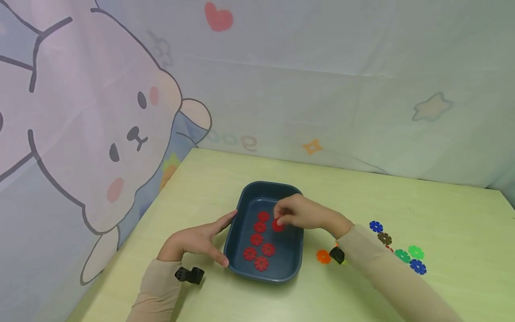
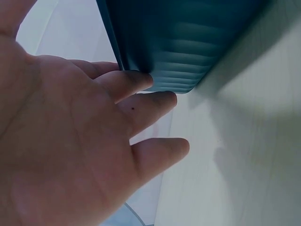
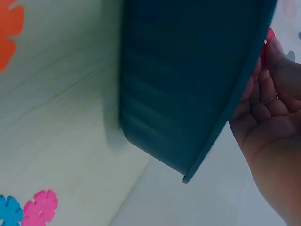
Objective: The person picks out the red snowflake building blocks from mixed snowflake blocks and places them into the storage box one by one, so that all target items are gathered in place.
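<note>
A dark blue rectangular tray (image 1: 283,269) stands on the table, with several red snowflake discs (image 1: 256,239) lying flat on its bottom. My right hand (image 1: 301,211) reaches over the tray's right rim and pinches another red snowflake disc (image 1: 276,225) between thumb and fingers, above the tray floor. That disc also shows as a red edge (image 3: 270,41) at the thumb tip in the right wrist view. My left hand (image 1: 199,241) rests spread against the tray's left side, thumb near the front corner. In the left wrist view its extended fingers (image 2: 160,106) lie along the outer wall.
Right of the tray lie loose snowflake discs: an orange one (image 1: 323,256), a brown one (image 1: 384,238), a green one (image 1: 402,256) and blue ones (image 1: 418,266). A pink disc (image 3: 41,207) shows in the right wrist view. A printed cloth (image 1: 322,89) hangs behind the table.
</note>
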{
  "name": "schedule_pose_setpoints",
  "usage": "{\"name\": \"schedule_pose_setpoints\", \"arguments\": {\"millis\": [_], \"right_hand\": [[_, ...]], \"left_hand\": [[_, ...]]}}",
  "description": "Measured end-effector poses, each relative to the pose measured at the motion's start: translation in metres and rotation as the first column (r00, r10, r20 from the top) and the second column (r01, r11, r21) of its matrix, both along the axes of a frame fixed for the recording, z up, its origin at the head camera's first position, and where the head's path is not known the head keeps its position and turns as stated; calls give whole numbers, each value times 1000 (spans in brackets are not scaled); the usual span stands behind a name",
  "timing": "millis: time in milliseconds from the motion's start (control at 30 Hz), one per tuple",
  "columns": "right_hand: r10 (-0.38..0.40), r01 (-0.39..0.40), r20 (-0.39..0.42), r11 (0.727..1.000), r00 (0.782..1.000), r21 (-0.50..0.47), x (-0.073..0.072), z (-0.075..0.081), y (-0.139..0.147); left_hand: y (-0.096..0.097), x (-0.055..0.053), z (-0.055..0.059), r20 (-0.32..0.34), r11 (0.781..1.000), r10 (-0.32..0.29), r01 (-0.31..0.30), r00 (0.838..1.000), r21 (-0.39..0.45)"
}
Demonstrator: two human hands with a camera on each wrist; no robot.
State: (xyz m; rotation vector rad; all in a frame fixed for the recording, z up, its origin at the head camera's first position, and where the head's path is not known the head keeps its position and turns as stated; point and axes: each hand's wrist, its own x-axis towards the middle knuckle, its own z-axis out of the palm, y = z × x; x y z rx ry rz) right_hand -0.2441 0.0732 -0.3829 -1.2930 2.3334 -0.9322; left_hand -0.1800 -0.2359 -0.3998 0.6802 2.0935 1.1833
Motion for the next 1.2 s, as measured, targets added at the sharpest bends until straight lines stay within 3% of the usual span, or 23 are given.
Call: {"name": "schedule_pose_setpoints", "arguments": {"millis": [567,1200], "right_hand": [[13,-12,-13,995,1000,100,-17,-22,-23],[-18,-9,96,961,995,276,-22,-33,-43]], "left_hand": [[1,0,-1,9,1000,1,-1,1000,0],[0,0,-1,1,1000,-8,8,1000,11]]}}
